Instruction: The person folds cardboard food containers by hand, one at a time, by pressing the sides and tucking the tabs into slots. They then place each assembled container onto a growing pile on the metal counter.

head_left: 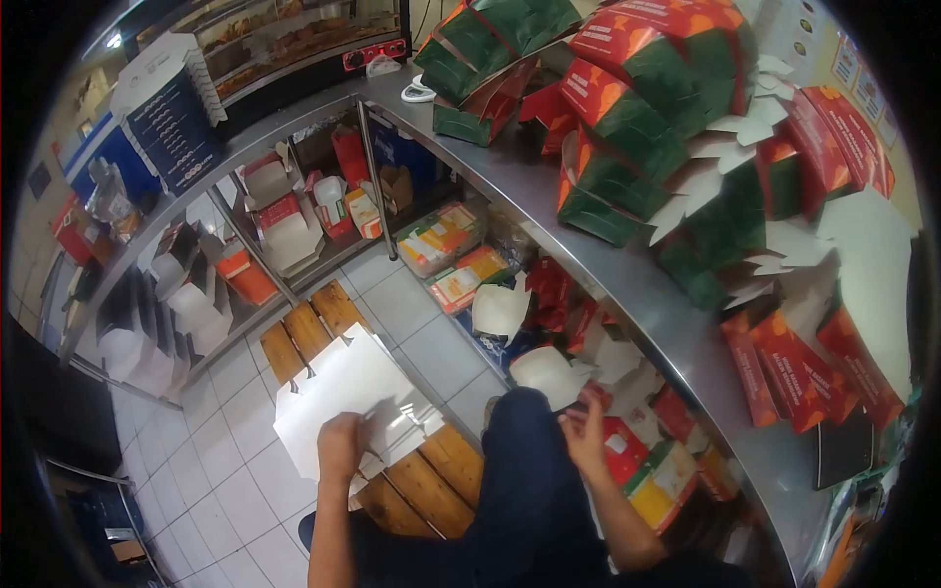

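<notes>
A stack of flat white carton blanks [343, 397] with notched edges lies on a slatted wooden bench [431, 490]. My left hand [343, 446] is over the stack's near edge, its fingers curled in; whether they grip a sheet is hidden. To the right of my knee is my right hand [585, 431], thumb and fingers apart, with nothing plainly held. Just beyond it, a folded white carton [549, 377] rests on the lower shelf. Whether my fingertips touch that carton cannot be made out.
A steel counter [627, 284] curves along my right, piled with red and green cartons [627, 118]. Under it are more open cartons [500, 309]. A shelf at left holds folded boxes [284, 225]. Dark blue boxes [172, 127] stack near a heated display [294, 44]. The floor is tiled [230, 426].
</notes>
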A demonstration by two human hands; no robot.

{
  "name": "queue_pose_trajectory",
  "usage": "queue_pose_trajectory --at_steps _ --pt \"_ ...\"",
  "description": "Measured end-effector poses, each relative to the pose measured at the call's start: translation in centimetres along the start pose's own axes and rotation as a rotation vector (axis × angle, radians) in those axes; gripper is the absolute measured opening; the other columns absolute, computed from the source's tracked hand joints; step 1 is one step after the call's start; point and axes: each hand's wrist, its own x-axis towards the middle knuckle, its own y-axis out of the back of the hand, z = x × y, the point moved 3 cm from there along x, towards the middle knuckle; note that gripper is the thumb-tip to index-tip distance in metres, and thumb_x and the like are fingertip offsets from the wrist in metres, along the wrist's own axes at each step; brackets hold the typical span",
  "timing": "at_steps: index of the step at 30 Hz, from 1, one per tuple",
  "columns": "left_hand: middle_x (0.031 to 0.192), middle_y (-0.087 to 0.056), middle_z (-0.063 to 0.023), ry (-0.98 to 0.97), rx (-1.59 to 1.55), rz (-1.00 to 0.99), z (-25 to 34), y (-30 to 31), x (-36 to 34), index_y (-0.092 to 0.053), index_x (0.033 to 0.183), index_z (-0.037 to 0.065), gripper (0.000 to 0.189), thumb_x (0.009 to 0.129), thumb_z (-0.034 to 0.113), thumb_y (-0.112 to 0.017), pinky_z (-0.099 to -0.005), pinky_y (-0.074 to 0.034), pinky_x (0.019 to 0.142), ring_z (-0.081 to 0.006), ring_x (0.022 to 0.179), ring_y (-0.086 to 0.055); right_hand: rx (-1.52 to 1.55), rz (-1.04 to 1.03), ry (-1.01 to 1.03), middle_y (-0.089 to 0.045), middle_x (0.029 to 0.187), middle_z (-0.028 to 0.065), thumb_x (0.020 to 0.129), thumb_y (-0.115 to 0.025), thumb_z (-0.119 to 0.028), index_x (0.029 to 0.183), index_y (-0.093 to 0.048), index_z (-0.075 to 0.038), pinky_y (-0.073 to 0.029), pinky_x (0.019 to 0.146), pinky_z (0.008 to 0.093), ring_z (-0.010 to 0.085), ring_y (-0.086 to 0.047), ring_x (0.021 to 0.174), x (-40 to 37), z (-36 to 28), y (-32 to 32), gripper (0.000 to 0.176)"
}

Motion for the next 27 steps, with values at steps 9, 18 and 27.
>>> queue_pose_trajectory --at_steps 9,18,27 --pt "0.102 -0.072 -0.0155 -0.047 -0.399 0.152 16.0 10.9 -8.2 -0.07 0.108 0.005 0.019 0.093 -0.003 -0.062 -0.039 -0.056 0.081 -0.0347 0.092 -0.071 -0.123 -0.589 0.789 -0.033 0.163 0.0226 0.089 -0.08 -0.033 0.149 -0.046 -0.007 -0.02 0.123 0.057 0.0434 -0.027 0.152 -4.7 -18.3 -8.2 0.074" --pt "0.106 -0.072 -0.0136 -0.12 -0.642 0.167 21.2 11.5 -14.0 -0.062 0.12 -0.005 0.039 0.103 0.031 -0.064 -0.0332 -0.055 0.077 -0.0245 0.093 -0.07 0.23 -0.72 0.954 -0.07 0.114 0.0067 0.081 -0.088 -0.022 0.117 -0.067 -0.015 -0.025 0.118 0.0559 0.0253 -0.064 0.107 -5.2 -23.5 -6.8 0.043" --pt "0.107 -0.072 -0.0086 0.337 -1.66 0.128 19.7 6.0 -13.5 -0.059 0.132 0.004 0.038 0.099 0.017 -0.071 -0.0252 -0.055 0.071 -0.0136 0.082 -0.068 -0.035 -0.668 0.88 -0.069 0.097 0.0075 0.085 -0.081 -0.019 0.106 -0.075 -0.009 -0.042 0.099 0.0422 0.0257 -0.064 0.098 -9.6 -30.7 -4.0 0.024"
